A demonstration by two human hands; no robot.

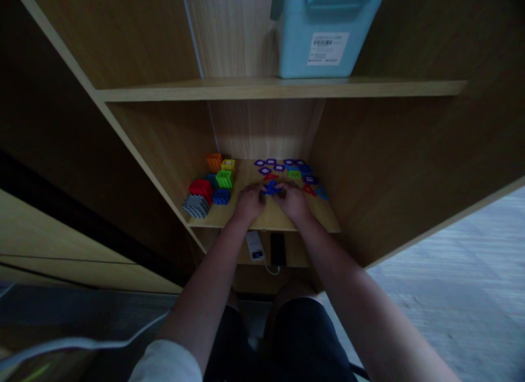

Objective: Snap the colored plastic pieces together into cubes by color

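Between my two hands is a blue plastic building piece (pixel 271 188), low over the wooden shelf (pixel 266 215). My left hand (pixel 251 200) grips its left side with bent fingers, and my right hand (pixel 292 198) pinches its right side. Just behind it lies a red piece (pixel 270 177). A green square piece (pixel 294 174) and several purple-blue square frames (pixel 279 167) are spread toward the back right. Beside my right hand are another red piece (pixel 309 190) and a light blue piece (pixel 321 193).
Stacks of interlocking tiles stand at the left: grey (pixel 196 206), red (pixel 202 189), green (pixel 225 179), blue (pixel 221 196), yellow (pixel 228 165) and orange (pixel 214 162). A light blue box (pixel 320 21) sits on the upper shelf (pixel 246 90). Below are a dark phone (pixel 278 249) and a white device (pixel 254 243).
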